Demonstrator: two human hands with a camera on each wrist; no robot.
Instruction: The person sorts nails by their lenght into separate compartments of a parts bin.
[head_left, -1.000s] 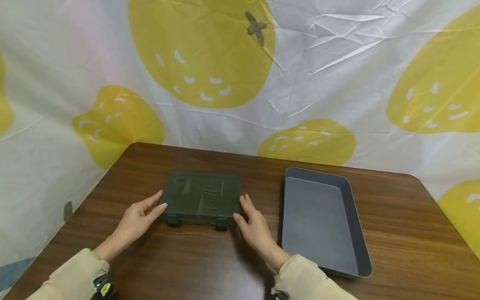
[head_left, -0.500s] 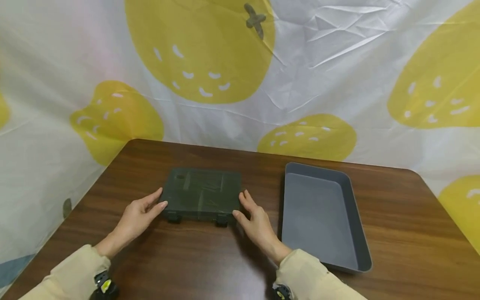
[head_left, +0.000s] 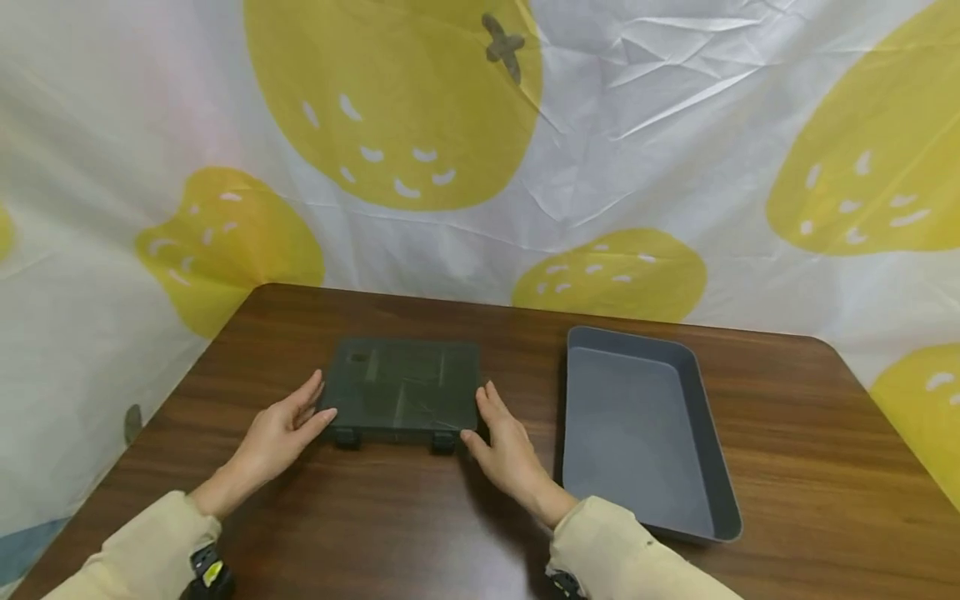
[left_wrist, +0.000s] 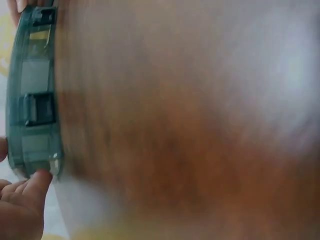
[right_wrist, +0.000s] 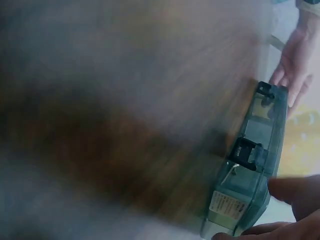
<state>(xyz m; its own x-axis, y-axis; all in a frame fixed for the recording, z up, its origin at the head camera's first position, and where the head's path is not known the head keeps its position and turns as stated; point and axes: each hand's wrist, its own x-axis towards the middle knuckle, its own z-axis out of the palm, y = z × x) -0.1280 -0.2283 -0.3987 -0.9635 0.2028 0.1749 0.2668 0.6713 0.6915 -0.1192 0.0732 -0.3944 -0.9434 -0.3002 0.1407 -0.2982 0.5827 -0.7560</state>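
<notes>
dark green translucent compartment box (head_left: 403,386) lies flat on the brown wood-grain table (head_left: 420,517), lid closed, left of centre, two latches (head_left: 443,441) on the near edge facing the person. dividers show faintly through the lid; contents not readable.

left hand (head_left: 281,425) sits at the box's near-left corner, fingers straight and close together, tips touching the left side wall. left wrist view confirms a fingertip (left_wrist: 40,180) against the corner of the box (left_wrist: 34,90); rest of that view is blurred table.

right hand (head_left: 506,442) mirrors it at the near-right corner, fingers straight and roughly together along the right side wall, thumb at the front corner beside the right latch. right wrist view shows fingertips (right_wrist: 292,192) at the box (right_wrist: 252,165) end, with a label on the front wall near that corner and the left hand (right_wrist: 297,55) at the far end. neither hand wraps the box, just flat contact on both sides.

grey rectangular tray (head_left: 716,492) lies to the right of the box, apart from it, just beside the right hand. cream sleeves (head_left: 622,550) on both arms. white backdrop cloth with yellow fruit shapes (head_left: 390,100) hangs behind the table.
</notes>
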